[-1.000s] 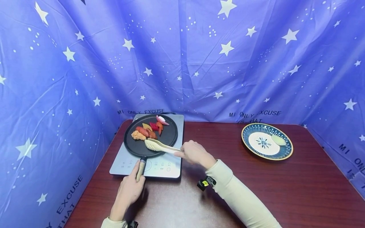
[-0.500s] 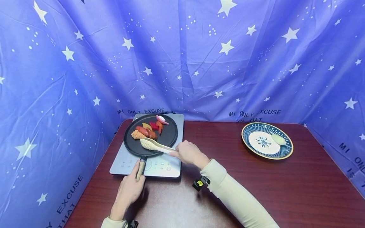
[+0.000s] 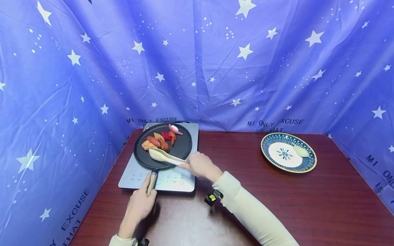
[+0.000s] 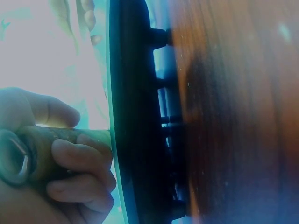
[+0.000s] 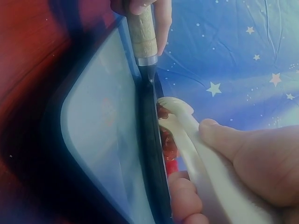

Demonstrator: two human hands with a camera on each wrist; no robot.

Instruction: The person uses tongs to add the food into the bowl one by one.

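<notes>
In the head view my left hand (image 3: 141, 205) grips the wooden handle of a round black frying pan (image 3: 146, 160), fingers curled round it in the left wrist view. My right hand (image 3: 201, 165) holds cream-coloured tongs (image 3: 167, 157) over the pan's near half. Their tips are beside a bumpy golden-brown food piece (image 3: 148, 145) and a glossy brown piece (image 3: 164, 146). Behind these lie a reddish sausage-like piece (image 3: 153, 140), a yellow slice, a bright red piece (image 3: 166, 136), an orange-red piece (image 3: 172, 137) and a pink-and-white piece (image 3: 175, 129). The right wrist view shows the tong arms (image 5: 205, 158) apart.
Under the pan is a silver induction cooktop (image 3: 181, 179) with touch controls, on a dark red wooden table (image 3: 234, 153). At the right stands a blue-patterned plate (image 3: 274, 164) with a pale green slice (image 3: 300, 151). A blue star-printed curtain (image 3: 200, 68) encloses the back and sides.
My right hand and the tongs have moved left across the pan, toward the golden-brown piece. My left hand, the pan and the plate have stayed in place.
</notes>
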